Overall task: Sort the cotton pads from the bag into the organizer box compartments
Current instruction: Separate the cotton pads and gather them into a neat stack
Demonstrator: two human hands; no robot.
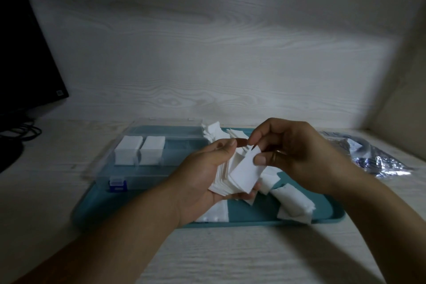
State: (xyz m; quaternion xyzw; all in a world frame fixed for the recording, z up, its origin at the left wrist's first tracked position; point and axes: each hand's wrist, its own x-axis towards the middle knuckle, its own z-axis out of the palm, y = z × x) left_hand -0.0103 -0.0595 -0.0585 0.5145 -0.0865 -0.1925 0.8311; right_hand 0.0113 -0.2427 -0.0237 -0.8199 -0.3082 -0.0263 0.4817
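Nearest, the left hand (202, 175) cups a fanned stack of square white cotton pads (232, 175), fingers curled round its edge, likely to keep the stack squared for dropping into a compartment; the right hand (292, 152), at about 3 o'clock of the left, pinches the top pad between thumb and fingers, seemingly to align it or peel it off; below both hands lies the flat teal plastic tray (253, 214), which probably serves to stop strays from scattering; on it loose white cotton pads (292, 203) lie in heaps from 5 o'clock round to 12 o'clock of the hands, too jumbled to count; at 10 o'clock stands the clear plastic organizer box with a blue latch (149, 175), lid open, two compartments each packed with one upright block of pads (140, 152), so two filled; the rest look empty; farther, at 3 o'clock, the crinkled silvery plastic bag (380, 157) lies on the pale wood-grain desk (230, 249); one black monitor (23, 53) stands at 10 o'clock
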